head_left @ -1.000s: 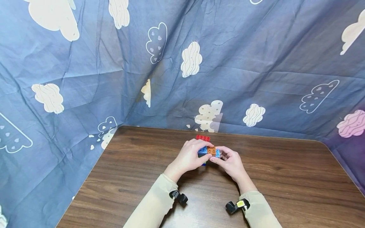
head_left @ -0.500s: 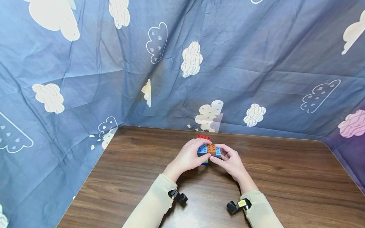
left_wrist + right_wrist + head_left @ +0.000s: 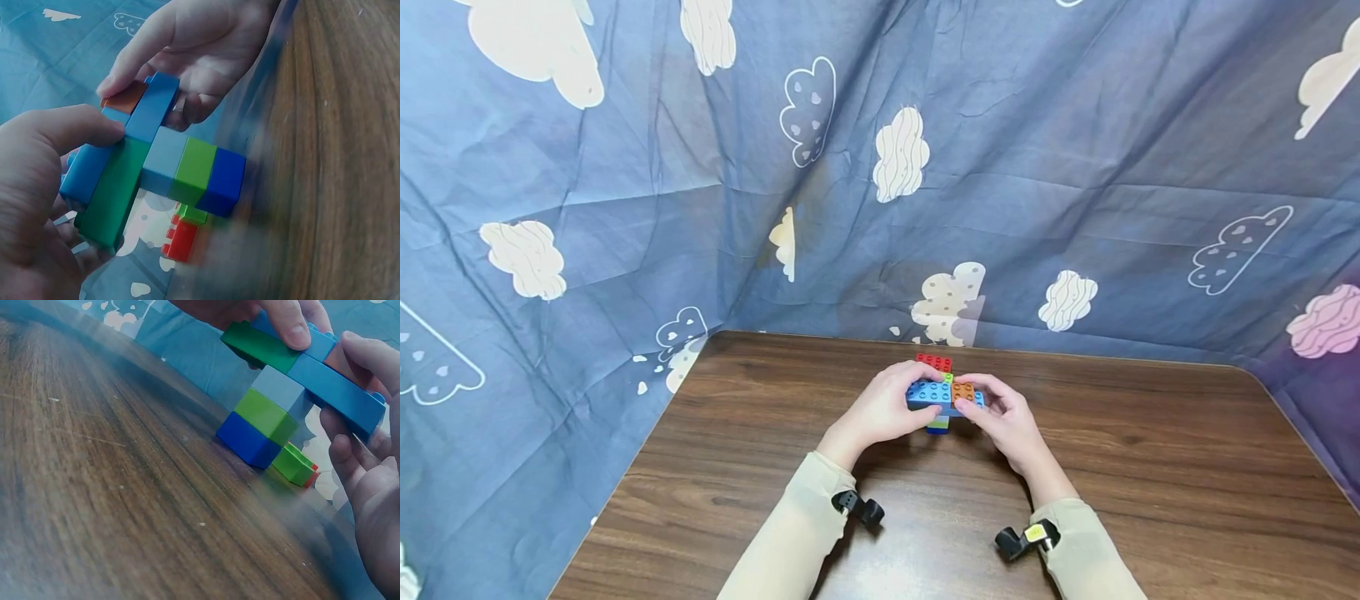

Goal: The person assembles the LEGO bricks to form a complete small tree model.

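Note:
In the head view a toy brick build stands mid-table: a column of dark blue [image 3: 223,181], lime [image 3: 195,167] and light blue [image 3: 164,161] bricks carries a crosswise layer. That layer has a long green brick [image 3: 112,190] and a long blue brick [image 3: 153,109]. On top lie another blue brick [image 3: 929,392] and an orange brick [image 3: 963,392]. My left hand [image 3: 883,404] grips the top blue brick and the green end, thumb on the near side. My right hand [image 3: 1011,421] pinches the orange brick's end of the layer between thumb and fingers.
Behind the column sit a red brick [image 3: 934,362] and a lime brick [image 3: 294,464], low on the wooden table [image 3: 737,467]. A blue cloud-print cloth [image 3: 850,250] hangs along the table's back and left edges.
My left hand has shifted left, so more of the top blue brick shows. The orange brick and upper layer now sit slightly farther right; my right hand has barely moved.

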`<state>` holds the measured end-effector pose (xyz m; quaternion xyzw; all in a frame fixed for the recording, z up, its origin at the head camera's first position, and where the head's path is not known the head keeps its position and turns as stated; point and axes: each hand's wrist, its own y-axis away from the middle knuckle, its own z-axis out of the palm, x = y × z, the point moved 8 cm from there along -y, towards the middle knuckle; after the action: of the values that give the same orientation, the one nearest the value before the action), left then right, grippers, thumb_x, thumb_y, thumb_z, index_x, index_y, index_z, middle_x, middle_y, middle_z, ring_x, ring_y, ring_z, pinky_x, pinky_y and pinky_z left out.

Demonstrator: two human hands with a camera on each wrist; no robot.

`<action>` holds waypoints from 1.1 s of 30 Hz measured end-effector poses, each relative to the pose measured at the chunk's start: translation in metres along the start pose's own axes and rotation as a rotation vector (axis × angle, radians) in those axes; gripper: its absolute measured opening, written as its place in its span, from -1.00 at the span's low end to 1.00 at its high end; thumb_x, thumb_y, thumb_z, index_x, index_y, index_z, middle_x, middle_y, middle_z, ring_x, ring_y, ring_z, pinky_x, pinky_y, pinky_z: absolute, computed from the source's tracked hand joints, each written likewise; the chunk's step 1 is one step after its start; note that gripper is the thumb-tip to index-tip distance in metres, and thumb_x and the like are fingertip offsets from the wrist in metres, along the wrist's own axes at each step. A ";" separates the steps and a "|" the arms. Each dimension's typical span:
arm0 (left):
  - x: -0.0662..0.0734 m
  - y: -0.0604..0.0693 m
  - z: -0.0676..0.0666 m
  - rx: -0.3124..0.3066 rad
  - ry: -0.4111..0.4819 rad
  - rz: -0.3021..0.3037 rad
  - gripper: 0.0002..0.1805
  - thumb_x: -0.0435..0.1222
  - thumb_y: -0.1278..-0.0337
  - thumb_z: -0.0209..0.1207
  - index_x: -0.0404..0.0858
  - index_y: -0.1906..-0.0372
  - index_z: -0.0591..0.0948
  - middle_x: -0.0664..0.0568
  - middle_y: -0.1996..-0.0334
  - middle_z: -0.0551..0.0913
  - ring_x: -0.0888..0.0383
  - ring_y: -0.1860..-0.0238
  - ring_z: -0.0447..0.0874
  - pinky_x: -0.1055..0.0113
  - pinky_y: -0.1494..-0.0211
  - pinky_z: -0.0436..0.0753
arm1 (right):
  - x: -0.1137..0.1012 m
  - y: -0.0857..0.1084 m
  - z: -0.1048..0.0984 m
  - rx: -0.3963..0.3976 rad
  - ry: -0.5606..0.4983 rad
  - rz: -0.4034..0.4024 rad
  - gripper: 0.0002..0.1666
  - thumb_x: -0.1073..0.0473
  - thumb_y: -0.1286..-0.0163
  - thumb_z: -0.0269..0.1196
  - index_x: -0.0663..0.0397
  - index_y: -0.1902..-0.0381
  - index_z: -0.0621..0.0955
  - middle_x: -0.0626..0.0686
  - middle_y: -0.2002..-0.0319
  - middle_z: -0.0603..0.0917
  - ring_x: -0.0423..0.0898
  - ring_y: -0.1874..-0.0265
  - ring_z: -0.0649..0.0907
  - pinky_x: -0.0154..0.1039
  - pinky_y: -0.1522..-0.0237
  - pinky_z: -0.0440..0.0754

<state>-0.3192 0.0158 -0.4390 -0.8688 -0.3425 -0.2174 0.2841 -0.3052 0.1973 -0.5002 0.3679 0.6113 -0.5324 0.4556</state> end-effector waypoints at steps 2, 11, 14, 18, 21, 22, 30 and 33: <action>-0.001 0.000 0.000 -0.007 0.001 -0.003 -0.53 -0.18 -0.30 0.50 -0.16 -0.25 0.68 0.04 -0.14 0.76 0.12 -0.10 0.69 0.21 -0.29 0.64 | 0.000 0.000 0.001 0.003 0.010 0.016 -0.59 0.34 -0.56 0.38 0.36 -0.29 0.63 0.02 -0.07 0.72 -0.20 0.06 0.70 -0.36 0.04 0.74; -0.002 0.000 0.000 -0.025 0.027 0.009 -0.58 -0.17 -0.31 0.49 -0.13 -0.20 0.69 0.08 -0.08 0.77 0.16 -0.03 0.69 0.27 -0.22 0.65 | -0.009 0.000 -0.001 -0.009 0.111 -0.012 -0.63 0.38 -0.53 0.39 0.28 -0.24 0.69 0.08 0.00 0.70 -0.18 0.15 0.69 -0.38 0.13 0.71; -0.002 0.000 0.000 -0.028 0.039 0.015 -0.58 -0.18 -0.31 0.49 -0.14 -0.20 0.69 0.06 -0.08 0.77 0.16 -0.03 0.69 0.27 -0.21 0.66 | -0.011 0.000 -0.001 -0.018 0.123 -0.036 -0.64 0.39 -0.52 0.39 0.31 -0.23 0.69 0.08 0.00 0.69 -0.18 0.16 0.67 -0.40 0.14 0.71; -0.003 0.000 0.000 -0.035 0.049 0.015 -0.58 -0.17 -0.33 0.48 -0.15 -0.21 0.68 0.04 -0.10 0.77 0.15 -0.04 0.69 0.27 -0.23 0.66 | -0.011 0.000 -0.001 -0.015 0.119 -0.037 -0.63 0.40 -0.50 0.41 0.32 -0.22 0.71 0.06 -0.01 0.67 -0.19 0.15 0.66 -0.40 0.12 0.71; -0.004 0.001 0.001 -0.041 0.053 0.011 -0.57 -0.16 -0.34 0.47 -0.15 -0.23 0.68 0.05 -0.11 0.76 0.14 -0.06 0.69 0.28 -0.24 0.65 | -0.011 0.000 -0.001 -0.014 0.107 -0.033 -0.63 0.41 -0.49 0.42 0.32 -0.22 0.71 0.05 -0.02 0.67 -0.19 0.13 0.66 -0.39 0.11 0.72; -0.004 0.001 0.001 -0.041 0.054 0.010 -0.57 -0.16 -0.34 0.47 -0.14 -0.23 0.67 0.05 -0.12 0.76 0.14 -0.06 0.69 0.27 -0.24 0.65 | -0.011 0.000 -0.001 -0.014 0.102 -0.032 -0.63 0.42 -0.49 0.42 0.32 -0.21 0.71 0.05 -0.02 0.67 -0.18 0.13 0.67 -0.39 0.10 0.72; -0.006 0.002 0.000 -0.044 0.070 0.010 -0.56 -0.16 -0.35 0.46 -0.14 -0.25 0.67 0.04 -0.14 0.76 0.13 -0.07 0.69 0.26 -0.25 0.66 | -0.005 0.000 0.001 -0.012 0.042 0.005 -0.61 0.40 -0.51 0.41 0.38 -0.24 0.67 0.07 -0.06 0.68 -0.19 0.09 0.71 -0.36 0.04 0.75; -0.006 0.001 0.001 -0.044 0.077 0.010 -0.56 -0.16 -0.35 0.46 -0.13 -0.25 0.67 0.04 -0.15 0.76 0.15 -0.07 0.69 0.26 -0.26 0.65 | -0.002 0.001 0.001 -0.015 0.020 0.024 -0.59 0.39 -0.52 0.40 0.40 -0.26 0.64 0.07 -0.06 0.69 -0.20 0.08 0.71 -0.35 0.04 0.75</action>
<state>-0.3222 0.0127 -0.4432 -0.8676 -0.3220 -0.2566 0.2788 -0.3035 0.1965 -0.4984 0.3772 0.6152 -0.5187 0.4585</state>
